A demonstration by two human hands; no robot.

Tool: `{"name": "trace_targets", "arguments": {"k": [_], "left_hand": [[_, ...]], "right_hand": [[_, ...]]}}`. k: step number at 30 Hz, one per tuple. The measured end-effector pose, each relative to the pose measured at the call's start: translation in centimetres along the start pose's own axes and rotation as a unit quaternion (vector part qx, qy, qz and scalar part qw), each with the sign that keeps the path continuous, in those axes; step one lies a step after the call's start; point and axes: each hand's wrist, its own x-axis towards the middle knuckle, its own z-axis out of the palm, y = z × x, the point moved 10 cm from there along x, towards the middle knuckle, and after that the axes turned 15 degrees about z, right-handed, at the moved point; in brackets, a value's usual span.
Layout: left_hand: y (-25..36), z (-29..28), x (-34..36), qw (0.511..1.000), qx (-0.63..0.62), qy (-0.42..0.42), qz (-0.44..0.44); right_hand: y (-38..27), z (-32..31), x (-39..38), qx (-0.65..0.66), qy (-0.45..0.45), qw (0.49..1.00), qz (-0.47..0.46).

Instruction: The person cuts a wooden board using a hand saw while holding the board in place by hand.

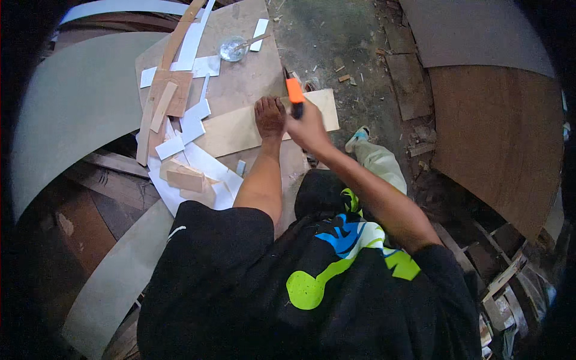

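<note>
A pale wooden board (231, 135) lies slantwise across the low work surface in front of me. My left hand (270, 117) presses on it, fingers curled together at the far edge. Just to the right, my right hand (307, 126) is closed round a tool with an orange-and-black handle (294, 91), held over the board near its right end. The tool's dark far tip is thin and blurred, so its exact kind cannot be made out.
White strips (192, 123) and small wood offcuts (185, 179) clutter the left side. A clear round container (233, 49) with a stick stands farther back. Large curved sheets (78, 102) flank the left; brown panels (492, 132) stand right. Scraps litter the floor (336, 42).
</note>
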Motion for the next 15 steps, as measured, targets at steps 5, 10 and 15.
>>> {"name": "trace_targets", "arguments": {"k": [5,10,15], "left_hand": [[-1.3,0.1,-0.8,0.999,-0.023,0.021,0.017],[-0.7,-0.5,0.1,1.0,-0.018,0.02,-0.005],[-0.5,1.0,-0.1,1.0,-0.015,-0.021,-0.014]], "right_hand": [[1.8,2.4,3.7,0.03,-0.056,0.997,0.051],[-2.0,0.9,5.0,0.165,-0.201,0.959,0.112],[-5.9,3.6,8.6,0.216,-0.269,0.922,0.172]]}}
